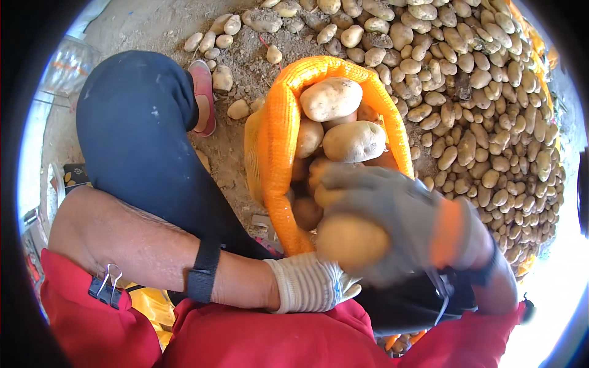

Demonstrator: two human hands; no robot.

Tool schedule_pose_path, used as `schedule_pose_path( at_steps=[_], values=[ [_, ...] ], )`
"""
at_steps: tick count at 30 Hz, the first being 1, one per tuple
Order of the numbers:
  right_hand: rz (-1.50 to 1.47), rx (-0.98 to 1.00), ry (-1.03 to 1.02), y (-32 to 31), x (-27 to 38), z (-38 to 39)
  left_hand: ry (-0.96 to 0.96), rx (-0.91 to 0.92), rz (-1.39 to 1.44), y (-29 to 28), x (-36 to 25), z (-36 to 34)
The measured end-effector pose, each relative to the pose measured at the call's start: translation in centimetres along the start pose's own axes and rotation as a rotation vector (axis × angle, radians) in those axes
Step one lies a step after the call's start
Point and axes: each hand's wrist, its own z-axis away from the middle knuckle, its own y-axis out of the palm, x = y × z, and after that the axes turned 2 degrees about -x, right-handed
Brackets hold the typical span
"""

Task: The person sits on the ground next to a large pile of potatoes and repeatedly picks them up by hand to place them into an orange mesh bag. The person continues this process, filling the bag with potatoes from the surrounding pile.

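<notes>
An orange mesh sack (279, 122) stands in front of me with its mouth rolled back, and several potatoes (354, 141) fill it to near the rim. My right hand (392, 218), in a grey glove with an orange band, is over the sack's near side, blurred by motion. Its fingers are closed round a yellowish potato (353, 241). My left hand (307, 282), in a white striped knit glove, lies just below that potato, by the sack's near edge. Most of its fingers are hidden behind the potato and the right hand.
A large potato heap (466, 147) spreads over the ground to the right and far side. Several loose potatoes (222, 78) lie on the dirt at the far left. My bent left leg (141, 116) in dark trousers and a pink shoe (202, 92) flank the sack.
</notes>
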Motion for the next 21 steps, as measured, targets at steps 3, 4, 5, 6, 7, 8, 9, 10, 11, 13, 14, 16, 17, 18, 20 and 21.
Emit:
schedule_pose_path(
  at_steps=[3, 4, 5, 6, 7, 8, 9, 10, 11, 13, 14, 16, 17, 18, 20, 21],
  values=[
    [0.094, 0.111, 0.192, 0.6, -1.7, -2.6, 0.090, -0.125, 0.420, -0.4, 1.3, 1.4],
    [0.062, 0.129, 0.300, 0.6, -1.0, -2.0, 0.064, -0.089, 0.420, -0.9, 1.4, 1.4],
    [0.008, 0.113, 0.388, 0.6, -1.3, -1.8, 0.039, -0.051, 0.421, -1.4, 1.6, 1.4],
    [-0.047, 0.099, 0.477, 0.7, -1.4, -1.6, 0.014, -0.011, 0.422, -1.7, 1.8, 1.4],
    [-0.128, 0.034, 0.560, 1.4, -2.2, -1.3, 0.022, -0.087, 0.394, -0.5, 1.3, 1.3],
    [-0.209, -0.032, 0.639, 2.2, -2.7, -1.0, 0.023, -0.088, 0.397, -0.2, 0.3, 1.6],
    [0.013, -0.103, 0.545, 2.6, -2.8, -0.7, 0.043, -0.101, 0.383, 0.0, 0.9, 1.3],
    [0.063, -0.123, 0.553, 2.6, -2.7, -0.1, 0.061, -0.112, 0.369, 0.2, 1.5, 0.8],
    [0.114, -0.141, 0.561, 2.5, -2.7, 0.7, 0.059, -0.119, 0.377, 0.4, 2.1, 0.3],
    [0.183, -0.065, 0.672, 2.3, -1.3, 0.8, 0.000, -0.092, 0.403, -0.9, 2.3, 0.8],
    [0.202, -0.053, 0.678, 2.3, -1.3, 0.5, -0.032, -0.074, 0.420, -1.0, 2.3, 0.8],
    [0.245, -0.032, 0.685, 2.5, -1.2, -0.2, 0.029, 0.130, 0.432, -1.2, 1.8, 0.6],
    [0.222, -0.081, 0.617, 2.7, -2.3, 0.3, 0.089, 0.226, 0.472, -0.9, 2.7, -0.3],
    [0.209, -0.107, 0.604, 2.6, -3.0, 0.9, 0.142, -0.093, 0.068, 2.3, 2.1, -1.1],
    [0.176, -0.139, 0.547, 2.7, -3.5, 1.8, 0.023, -0.362, -0.114, 3.6, 2.2, -1.6],
    [0.086, -0.160, 0.558, 1.6, -3.4, 2.6, -0.003, -0.334, 0.104, 3.2, 1.3, -1.5]
  ],
)
